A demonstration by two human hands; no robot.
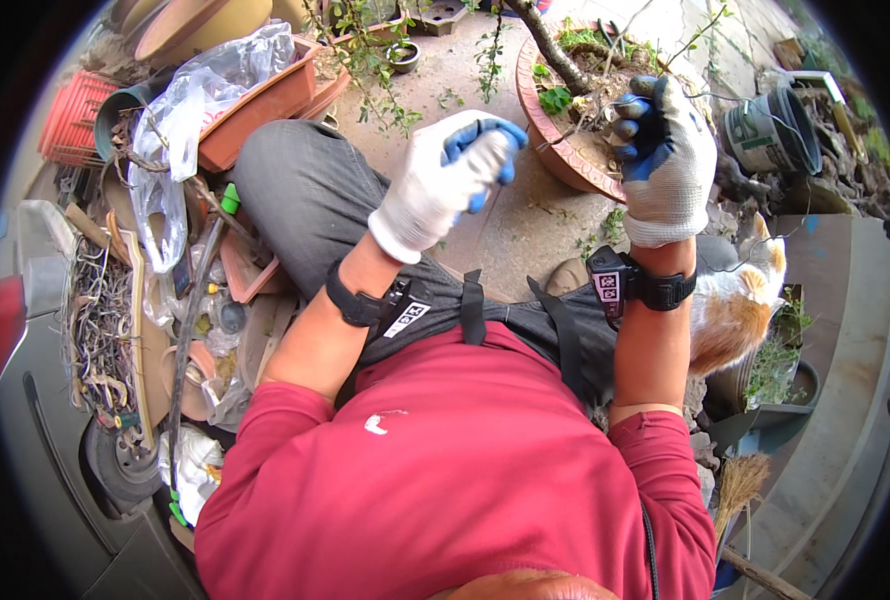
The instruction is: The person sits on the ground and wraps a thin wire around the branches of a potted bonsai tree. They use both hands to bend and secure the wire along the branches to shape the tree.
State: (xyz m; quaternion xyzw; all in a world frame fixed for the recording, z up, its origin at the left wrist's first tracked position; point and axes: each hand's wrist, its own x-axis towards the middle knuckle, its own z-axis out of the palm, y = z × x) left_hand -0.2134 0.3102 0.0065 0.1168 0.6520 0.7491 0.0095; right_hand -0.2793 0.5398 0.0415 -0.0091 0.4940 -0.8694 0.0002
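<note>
Both my hands wear white knit gloves with blue palms. My left hand [450, 182] is raised above my bent knee, fingers curled inward; whatever they may hold is hidden. My right hand [668, 160] is up at the near right side of a round reddish pot [577, 172], its fingers bent toward the palm. Thin twigs or wires pass close to the right hand, but I cannot tell if it grips one. A thick, slanting tree trunk [557, 56] rises from the soil in that pot, with small green weeds [555, 98] at its base.
An orange and white cat [735, 315] is beside my right forearm. Rectangular brown planters [265, 105] and a clear plastic bag [200, 100] stand at left, near a tray of wire pieces [105, 320]. A dark bucket [773, 135] lies at far right.
</note>
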